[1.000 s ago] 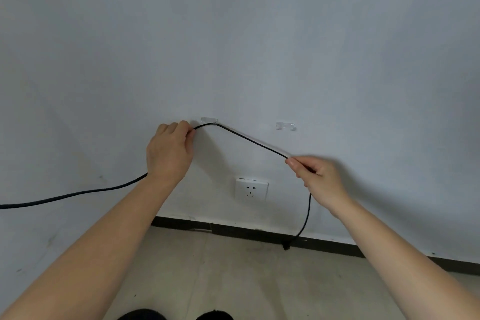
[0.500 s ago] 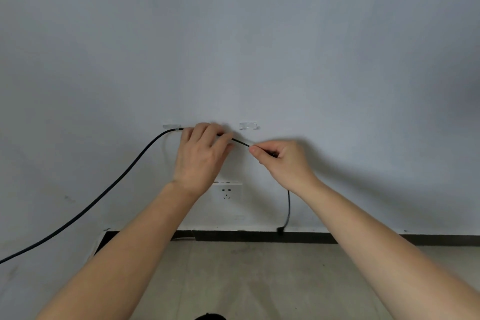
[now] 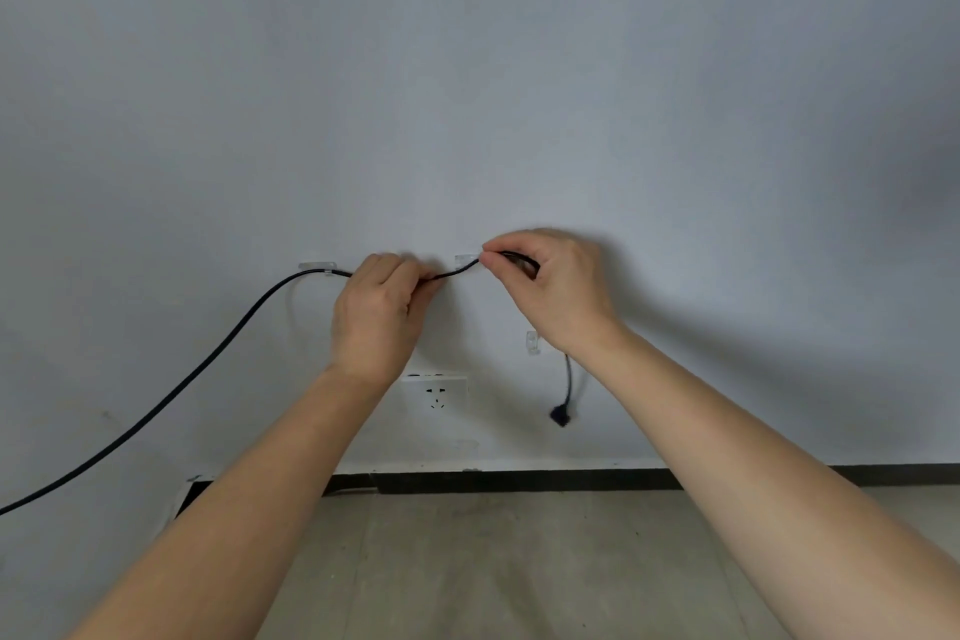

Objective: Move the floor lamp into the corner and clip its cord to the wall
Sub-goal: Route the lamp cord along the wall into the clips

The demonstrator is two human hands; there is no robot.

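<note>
A black lamp cord rises from the lower left to a clear clip on the grey wall and sits in it. My left hand pinches the cord just right of that clip. A short sag of cord runs on to my right hand, which pinches it at a second clear clip. Below my right wrist the cord's end hangs loose with its black plug. A third clear clip sits lower on the wall, empty. The lamp itself is out of view.
A white wall socket is mounted below my hands. A black skirting board runs along the wall's foot above the beige tiled floor. The room corner lies at the lower left.
Both hands have shifted right along the cord. My right hand has risen from below the second clip up to it. The hanging plug end is higher off the floor.
</note>
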